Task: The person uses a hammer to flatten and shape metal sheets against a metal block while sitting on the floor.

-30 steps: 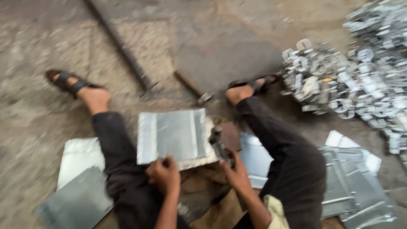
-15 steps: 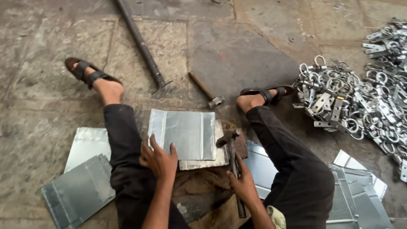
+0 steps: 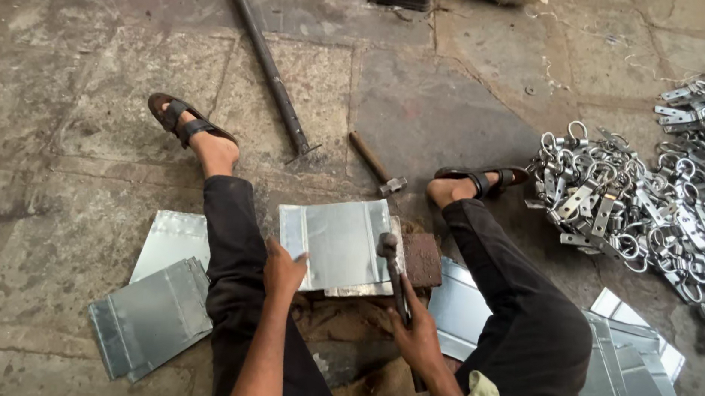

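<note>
Clamped on a hammer (image 3: 391, 272), the right hand (image 3: 418, 338) has been lowered; the left hand (image 3: 283, 270) now presses flat, uncurled, on the metal sheet (image 3: 335, 241).

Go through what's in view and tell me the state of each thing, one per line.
Left hand: flat on the metal sheet, pressing its edge.
Right hand: gripping the hammer, its head at the sheet's right edge.
Second hammer: lying loose on the floor.
Long bar: lying on the floor.

sheet (image 3: 338, 241): shiny smooth metal | hammer (image 3: 394, 273): dark dull metal | floor (image 3: 72, 68): rough matt stone
</note>
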